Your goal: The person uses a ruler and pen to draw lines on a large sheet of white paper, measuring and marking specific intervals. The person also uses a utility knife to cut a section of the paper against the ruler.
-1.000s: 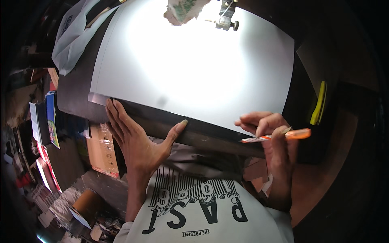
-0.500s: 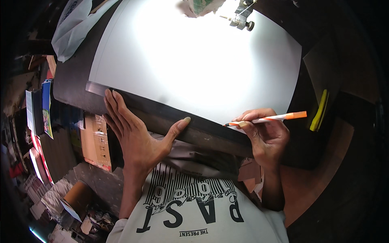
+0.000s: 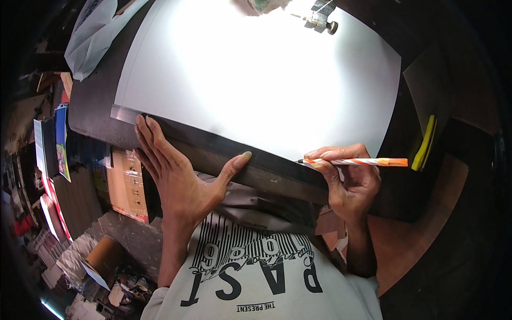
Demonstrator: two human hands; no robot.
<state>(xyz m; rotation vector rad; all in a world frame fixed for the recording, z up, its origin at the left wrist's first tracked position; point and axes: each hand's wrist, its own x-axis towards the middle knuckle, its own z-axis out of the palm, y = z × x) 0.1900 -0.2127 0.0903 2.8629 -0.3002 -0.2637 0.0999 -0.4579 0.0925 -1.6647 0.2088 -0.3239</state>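
While the left hand [image 3: 184, 186] lay spread over the dark ruler [image 3: 213, 140], the person bent above a big white sheet [image 3: 160, 85], as I saw from beside the table [image 3: 96, 114]. This left hand was wide open and grasped nothing; its long fingers pressed near the left end of the ruler, and its thumb, stretched well apart from them, rested near the ruler's middle. The ruler lay slanting along the near edge of the sheet, lower toward the person's right side.

The right hand [image 3: 354, 184] was closed around an orange and white striped pen [image 3: 373, 161], with the thumb and the fingers pinching it close to its dark point. The pen was almost level, its orange end toward the right, and its point was at the upper edge of the ruler, though from my place I could not tell surely whether it touched the sheet.

Strong light fell on the middle of the sheet, and near its far side there was a metal piece [image 3: 320, 21] with a round knob. A white bag [image 3: 96, 42] lay at the far left, and a long yellow object [image 3: 424, 144] was on the right.
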